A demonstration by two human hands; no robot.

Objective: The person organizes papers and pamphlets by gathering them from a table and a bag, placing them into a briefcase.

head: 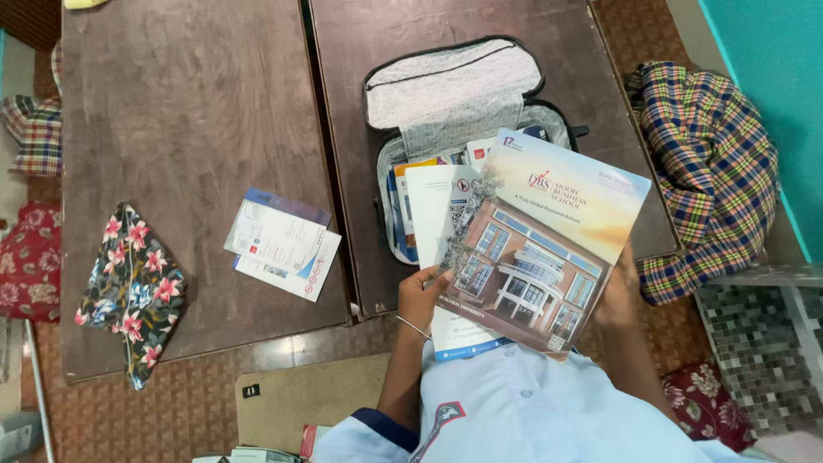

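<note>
I hold a large glossy brochure with a picture of a building on its cover, over the near edge of the right table. My left hand grips its lower left corner together with a white leaflet underneath. My right hand holds the brochure's right edge and is mostly hidden behind it. Just beyond lies an open black bag with a grey lining, with several booklets and papers stacked inside.
Two white and blue pamphlets lie on the left brown table. A floral pouch hangs over that table's near left edge. A plaid cloth is draped at the right, by a teal wall.
</note>
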